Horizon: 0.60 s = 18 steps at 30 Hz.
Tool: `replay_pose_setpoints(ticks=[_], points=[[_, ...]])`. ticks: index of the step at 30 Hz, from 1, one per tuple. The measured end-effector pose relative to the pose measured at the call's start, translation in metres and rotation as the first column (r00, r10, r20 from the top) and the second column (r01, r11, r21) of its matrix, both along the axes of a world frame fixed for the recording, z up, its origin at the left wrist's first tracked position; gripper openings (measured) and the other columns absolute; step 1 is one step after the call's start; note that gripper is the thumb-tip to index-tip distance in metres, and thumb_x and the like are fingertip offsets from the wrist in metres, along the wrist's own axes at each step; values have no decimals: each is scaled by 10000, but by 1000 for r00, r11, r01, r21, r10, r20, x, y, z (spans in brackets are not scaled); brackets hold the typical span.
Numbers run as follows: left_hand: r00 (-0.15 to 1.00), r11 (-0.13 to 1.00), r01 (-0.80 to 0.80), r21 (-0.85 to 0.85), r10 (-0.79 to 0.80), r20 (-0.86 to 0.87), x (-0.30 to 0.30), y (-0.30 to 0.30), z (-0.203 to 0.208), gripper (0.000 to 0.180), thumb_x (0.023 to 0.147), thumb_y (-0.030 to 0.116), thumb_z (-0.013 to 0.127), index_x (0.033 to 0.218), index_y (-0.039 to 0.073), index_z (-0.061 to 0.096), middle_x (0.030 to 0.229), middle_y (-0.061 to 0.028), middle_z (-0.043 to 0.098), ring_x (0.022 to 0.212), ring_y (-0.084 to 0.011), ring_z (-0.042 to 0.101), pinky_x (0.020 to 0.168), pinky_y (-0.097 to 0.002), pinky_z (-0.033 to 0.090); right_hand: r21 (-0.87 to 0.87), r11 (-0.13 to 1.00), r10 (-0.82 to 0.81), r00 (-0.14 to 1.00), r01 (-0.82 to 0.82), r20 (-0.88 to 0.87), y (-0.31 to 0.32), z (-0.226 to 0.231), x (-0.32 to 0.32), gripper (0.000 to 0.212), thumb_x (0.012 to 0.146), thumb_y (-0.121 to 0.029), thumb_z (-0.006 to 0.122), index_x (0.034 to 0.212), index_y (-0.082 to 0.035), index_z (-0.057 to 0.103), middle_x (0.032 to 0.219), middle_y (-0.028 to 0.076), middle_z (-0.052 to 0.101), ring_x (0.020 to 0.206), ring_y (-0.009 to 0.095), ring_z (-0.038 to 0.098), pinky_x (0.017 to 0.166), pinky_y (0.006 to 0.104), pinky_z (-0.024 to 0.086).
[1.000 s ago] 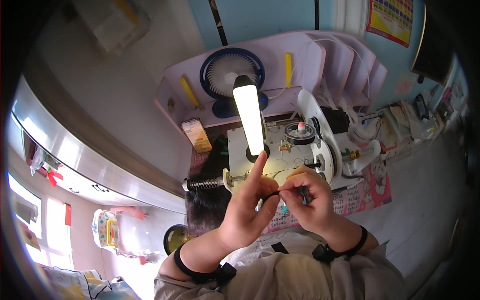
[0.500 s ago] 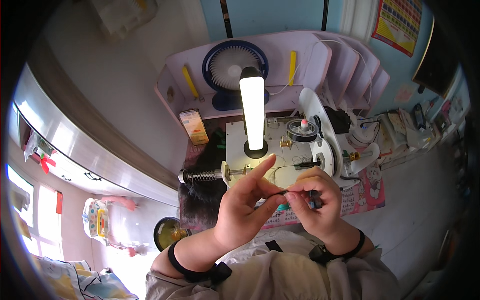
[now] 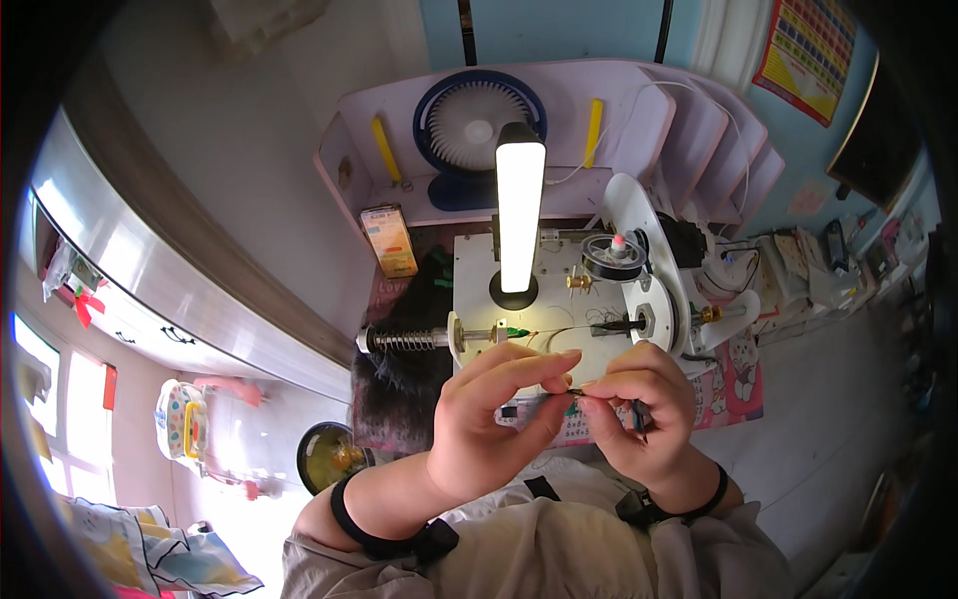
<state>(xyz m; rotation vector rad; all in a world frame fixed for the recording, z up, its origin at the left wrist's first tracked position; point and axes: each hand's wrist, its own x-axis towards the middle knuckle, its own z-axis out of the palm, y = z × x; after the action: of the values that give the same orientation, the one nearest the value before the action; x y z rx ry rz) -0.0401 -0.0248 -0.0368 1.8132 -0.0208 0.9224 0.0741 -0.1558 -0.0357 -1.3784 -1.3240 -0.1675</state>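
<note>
Near the white machine point(image 3: 477, 278), left hand point(image 3: 479, 424) and right hand point(image 3: 647, 414) pinch a tiny, dark, slender piece point(image 3: 576, 392) between their fingers point(image 3: 601, 417).

Machine point(image 3: 479, 270) just beyond fingers point(image 3: 631, 383), lamp point(image 3: 520, 220) standing on it. Fan point(image 3: 479, 130) behind lamp, on shelf point(image 3: 569, 110). Spool point(image 3: 613, 264) ahead-right of fingers; spring point(image 3: 404, 340) ahead-left; box point(image 3: 389, 242) farther ahead-left, beyond spring.

Left hand point(image 3: 489, 424) and right hand point(image 3: 647, 414) are bare, as are the forearms up to the bands. Loose grey-beige top point(image 3: 559, 549), soft folds, paler down the middle, short black strip point(image 3: 542, 487) at front. Black band point(image 3: 344, 511) rings the left forearm, another band point(image 3: 719, 489) the right; each carries a dark, bulky piece on its inner side, detail unclear.
</note>
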Motion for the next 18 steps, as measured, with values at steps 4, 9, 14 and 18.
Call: replay_pose_setpoints(ticks=[4, 9, 14, 18], points=[[995, 995, -52, 82, 45, 86, -1, -1, 0, 464, 664, -105, 670, 1113, 9, 627, 888, -81, 630, 757, -155, 621, 679, -251, 492, 5, 1000, -5, 1000, 4, 7, 0, 1, -2, 219, 690, 30, 699, 883, -54, 635, 769, 70, 563, 629, 189, 560, 539, 279, 434], [994, 995, 98, -3, -98, -39, -6, 1, 6, 545, 693, -152, 657, 1213, -48, 529, 938, -104, 614, 853, -148, 602, 796, -269, 466, 3, 1000, -6, 998, 6, 64, -1, 4, 1, 210, 694, 23, 699, 879, -54, 636, 761, 69, 559, 613, 187, 548, 531, 275, 425], [992, 994, 108, -18, -109, -59, -7, 0, 4, 528, 715, -145, 654, 1218, -58, 520, 927, -88, 618, 855, -133, 605, 818, -271, 465, -5, 1000, 20, 1000, -20, 13, -2, 4, 0, 170, 717, 0, 695, 867, -52, 634, 763, 54, 558, 605, 146, 523, 519, 254, 405], [986, 982, 130, -135, -142, -86, -8, -2, 5, 511, 718, -146, 650, 1206, -63, 525, 928, -82, 617, 839, -135, 608, 804, -266, 469, -25, 999, 26, 999, -27, -18, -3, 7, 1, 143, 726, -6, 690, 850, -50, 634, 763, 49, 556, 604, 131, 510, 517, 251, 401]])
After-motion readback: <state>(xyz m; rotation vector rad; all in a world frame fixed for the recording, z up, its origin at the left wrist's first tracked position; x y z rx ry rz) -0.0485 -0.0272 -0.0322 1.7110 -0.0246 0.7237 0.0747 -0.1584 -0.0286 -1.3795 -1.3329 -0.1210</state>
